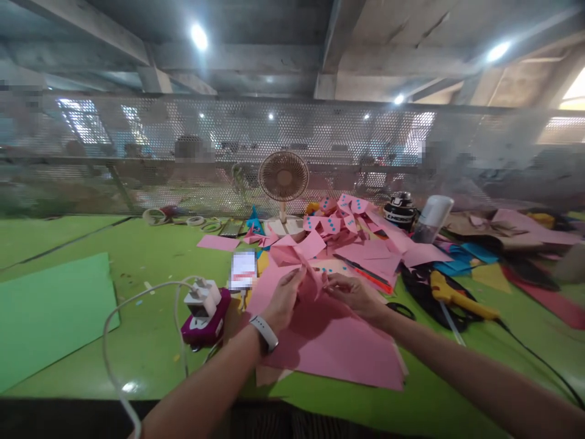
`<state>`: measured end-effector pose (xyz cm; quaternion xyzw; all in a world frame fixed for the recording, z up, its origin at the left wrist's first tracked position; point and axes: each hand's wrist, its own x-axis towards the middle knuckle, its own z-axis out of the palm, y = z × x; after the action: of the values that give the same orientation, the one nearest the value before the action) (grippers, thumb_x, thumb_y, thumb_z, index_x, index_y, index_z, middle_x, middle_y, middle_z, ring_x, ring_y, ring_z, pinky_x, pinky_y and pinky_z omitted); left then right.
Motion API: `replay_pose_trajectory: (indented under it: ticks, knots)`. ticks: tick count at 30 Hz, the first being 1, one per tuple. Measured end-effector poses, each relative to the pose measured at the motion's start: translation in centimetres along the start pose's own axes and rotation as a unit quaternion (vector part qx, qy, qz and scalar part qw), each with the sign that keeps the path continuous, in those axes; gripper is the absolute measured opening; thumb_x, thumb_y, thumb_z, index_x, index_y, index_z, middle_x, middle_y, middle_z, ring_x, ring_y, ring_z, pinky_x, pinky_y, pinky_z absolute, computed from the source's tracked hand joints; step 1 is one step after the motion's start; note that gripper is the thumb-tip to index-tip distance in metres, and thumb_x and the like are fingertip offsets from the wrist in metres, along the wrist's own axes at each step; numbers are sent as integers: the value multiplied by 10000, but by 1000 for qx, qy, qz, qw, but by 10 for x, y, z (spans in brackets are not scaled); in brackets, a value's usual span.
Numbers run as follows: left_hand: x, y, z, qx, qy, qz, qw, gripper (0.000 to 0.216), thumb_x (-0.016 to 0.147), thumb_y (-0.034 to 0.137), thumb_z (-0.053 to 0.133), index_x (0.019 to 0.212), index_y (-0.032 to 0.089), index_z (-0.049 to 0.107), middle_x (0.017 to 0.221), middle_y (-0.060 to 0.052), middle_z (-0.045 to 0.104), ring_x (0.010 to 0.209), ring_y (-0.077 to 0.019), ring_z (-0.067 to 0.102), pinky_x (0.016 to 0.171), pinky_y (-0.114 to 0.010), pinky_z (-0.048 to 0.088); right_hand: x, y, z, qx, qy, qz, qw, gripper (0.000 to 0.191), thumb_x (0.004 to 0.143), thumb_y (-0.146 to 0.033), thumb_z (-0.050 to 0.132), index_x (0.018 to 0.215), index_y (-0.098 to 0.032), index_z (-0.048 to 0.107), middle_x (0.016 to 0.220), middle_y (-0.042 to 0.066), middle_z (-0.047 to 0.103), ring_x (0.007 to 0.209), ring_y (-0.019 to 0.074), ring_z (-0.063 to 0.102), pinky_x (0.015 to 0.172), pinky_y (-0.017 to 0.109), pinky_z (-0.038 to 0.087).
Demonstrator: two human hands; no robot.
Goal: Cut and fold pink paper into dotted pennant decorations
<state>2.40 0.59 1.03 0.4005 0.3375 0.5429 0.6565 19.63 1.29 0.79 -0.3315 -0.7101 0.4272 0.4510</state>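
Note:
My left hand [287, 297] is closed on a folded piece of pink paper [312, 279], the thumb lying along its near side. At the right edge of that piece, the fingers of my right hand [350, 292] are pinched together on the paper. Beneath both hands lies a large pink sheet [338, 347] on a stack of paper. Behind them is a pile of pink paper pieces [347, 213], some bearing blue dots. A red cutter-like tool [377, 279] rests just beyond my right hand.
A purple power strip [208, 323] with white chargers and a looping cable stands left, beside a phone [243, 270]. A green sheet [55, 317] lies farther left. At right is a yellow glue gun [457, 299] with a cord. A small fan [284, 177] stands behind, before a mesh partition.

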Motion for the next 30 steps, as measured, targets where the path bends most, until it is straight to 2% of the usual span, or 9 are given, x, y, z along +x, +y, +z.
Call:
replay_pose_trajectory:
  ticks: [4, 7, 13, 16, 22, 30]
  knots:
    - [6, 0, -8, 54, 51, 66, 995, 335, 676, 442, 712, 831, 153, 645, 796, -20, 659, 702, -131, 567, 656, -225, 429, 9, -4, 6, 16, -13, 67, 998, 431, 743, -590, 578, 626, -175, 577, 665, -4, 544, 660, 128, 526, 661, 265, 463]
    - [10, 2, -15, 91, 57, 97, 990, 327, 690, 457, 686, 807, 156, 632, 759, -8, 637, 727, -139, 548, 673, -230, 420, 20, -2, 13, 49, -9, 95, 994, 451, 746, -611, 556, 629, -176, 539, 622, -30, 514, 621, 113, 519, 641, 258, 479]
    - [7, 5, -17, 136, 52, 105, 984, 290, 720, 446, 652, 644, 184, 553, 551, 38, 503, 530, -112, 441, 514, -225, 347, 29, 18, 28, 18, 12, 64, 998, 484, 763, -643, 506, 632, -180, 560, 616, 1, 590, 594, 133, 557, 606, 267, 481]
    - [5, 4, -15, 148, 53, 109, 981, 308, 735, 442, 634, 592, 193, 523, 511, 38, 466, 517, -121, 427, 500, -233, 327, 27, 28, 30, 7, 16, 48, 999, 485, 764, -642, 505, 618, -183, 565, 596, 5, 593, 561, 136, 548, 579, 268, 467]
    - [4, -1, -11, 169, 46, 103, 979, 314, 749, 464, 600, 637, 179, 527, 571, 35, 492, 545, -110, 407, 517, -225, 319, 21, 30, 21, -26, -6, 45, 999, 455, 794, -601, 505, 607, -188, 546, 544, -3, 571, 525, 137, 556, 525, 256, 455]
    - [-1, 1, -5, 152, 36, 78, 985, 339, 725, 480, 629, 641, 169, 525, 508, 60, 427, 462, -74, 336, 460, -215, 260, 15, 25, 18, -32, -6, 42, 999, 437, 807, -584, 501, 626, -188, 546, 556, -4, 568, 517, 136, 561, 519, 254, 454]
